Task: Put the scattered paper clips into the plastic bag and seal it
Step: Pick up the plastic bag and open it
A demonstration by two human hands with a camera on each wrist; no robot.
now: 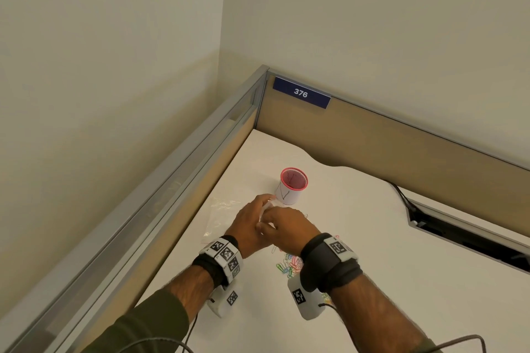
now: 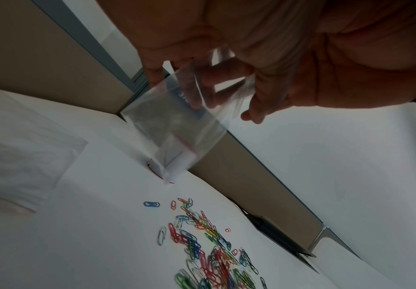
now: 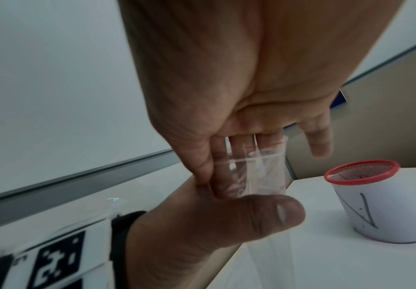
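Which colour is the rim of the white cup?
Red; the round rim of the white paper cup shows best in the right wrist view.

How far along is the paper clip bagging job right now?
Early stage. Nothing looks bagged: the coloured paper clips lie scattered on the white table. In hand: the left hand and right hand hold the small clear plastic zip bag, apparently empty. Left: filling and sealing.

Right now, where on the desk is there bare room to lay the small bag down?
Bare desk lies right of the paper clips, short of the cable slot. Crowded: around both hands, between the mesh cup and the flat bag.
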